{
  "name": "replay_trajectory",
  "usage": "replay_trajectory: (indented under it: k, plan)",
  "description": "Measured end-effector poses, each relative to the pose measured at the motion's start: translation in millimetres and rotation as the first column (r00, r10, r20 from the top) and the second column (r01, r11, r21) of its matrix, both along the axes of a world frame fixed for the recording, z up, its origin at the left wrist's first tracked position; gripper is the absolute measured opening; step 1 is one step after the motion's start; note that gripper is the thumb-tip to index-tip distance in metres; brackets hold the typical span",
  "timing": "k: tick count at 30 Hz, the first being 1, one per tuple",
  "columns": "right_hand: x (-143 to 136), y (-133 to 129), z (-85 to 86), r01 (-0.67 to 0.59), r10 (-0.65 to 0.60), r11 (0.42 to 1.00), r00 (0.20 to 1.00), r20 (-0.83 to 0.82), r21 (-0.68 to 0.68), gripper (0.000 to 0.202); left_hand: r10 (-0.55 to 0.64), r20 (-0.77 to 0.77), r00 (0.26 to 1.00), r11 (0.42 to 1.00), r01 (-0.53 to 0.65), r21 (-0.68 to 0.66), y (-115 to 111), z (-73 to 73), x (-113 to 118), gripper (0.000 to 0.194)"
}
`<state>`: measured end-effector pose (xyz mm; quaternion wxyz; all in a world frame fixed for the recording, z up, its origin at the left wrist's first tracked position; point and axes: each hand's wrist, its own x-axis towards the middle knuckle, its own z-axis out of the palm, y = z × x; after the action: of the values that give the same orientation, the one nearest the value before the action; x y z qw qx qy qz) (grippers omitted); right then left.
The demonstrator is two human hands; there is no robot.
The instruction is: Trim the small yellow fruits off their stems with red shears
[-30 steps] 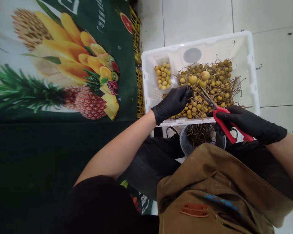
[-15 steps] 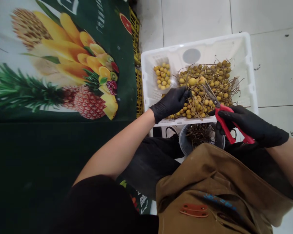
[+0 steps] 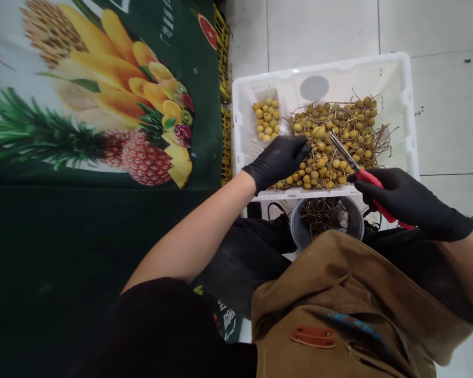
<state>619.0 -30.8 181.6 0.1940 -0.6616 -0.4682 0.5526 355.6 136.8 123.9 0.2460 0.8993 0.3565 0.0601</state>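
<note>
Round yellow-brown fruits on thin stems (image 3: pixel 323 168) are heaped in a white crate (image 3: pixel 408 115). My left hand (image 3: pixel 281 160), in a black glove, is closed over the left part of the heap; its fingertips pinch something too small to name, beside a fruit. My right hand (image 3: pixel 402 199), also gloved, grips red-handled scissors (image 3: pixel 368 178) over the crate's front right side. Their blades point up and left at the fruits and look nearly closed. A clear container (image 3: pixel 268 118) with loose fruits stands in the crate's left part.
Below the crate's near edge is a grey bucket (image 3: pixel 295 226) holding dry twigs (image 3: pixel 321 215). Yellow crates (image 3: pixel 226 142) stand at the left, beside a green sheet with printed fruit (image 3: pixel 205 105). A brown apron (image 3: pixel 319 283) covers my lap.
The scissors have gone from opened to nearly closed, and their handles have come together in my right hand. One of the fruits near the blades no longer shows. The view has shifted slightly.
</note>
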Motion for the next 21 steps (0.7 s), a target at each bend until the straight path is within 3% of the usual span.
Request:
replay_trajectory:
  k: [5, 12, 17, 21]
  plan:
    - [2.4, -1.1, -6.5, -0.107, 0.108, 0.994, 0.992, 0.057, -0.022, 0.044, -0.026, -0.032, 0.999, 0.994, 0.029, 0.106, -7.7, -0.5, 7.5, 0.035]
    - [-5.6, -0.1, -12.8, -0.079, 0.078, 0.997, 0.994, 0.072, 0.014, 0.050, -0.080, -0.131, 0.988, 0.981, 0.101, 0.167, -29.8, 3.9, 22.4, 0.025]
    - [-13.3, -0.9, -13.6, -0.039, 0.039, 0.999, 0.997, 0.072, 0.006, 0.063, -0.070, -0.111, 0.991, 0.995, 0.076, 0.059, -31.2, -1.1, 17.1, 0.024]
    - [-3.5, 1.5, -13.6, 0.029, -0.031, 0.995, 0.999, -0.014, -0.097, 0.068, 0.076, 0.050, 0.996, 0.996, -0.073, -0.058, -8.0, -4.3, -3.8, 0.035]
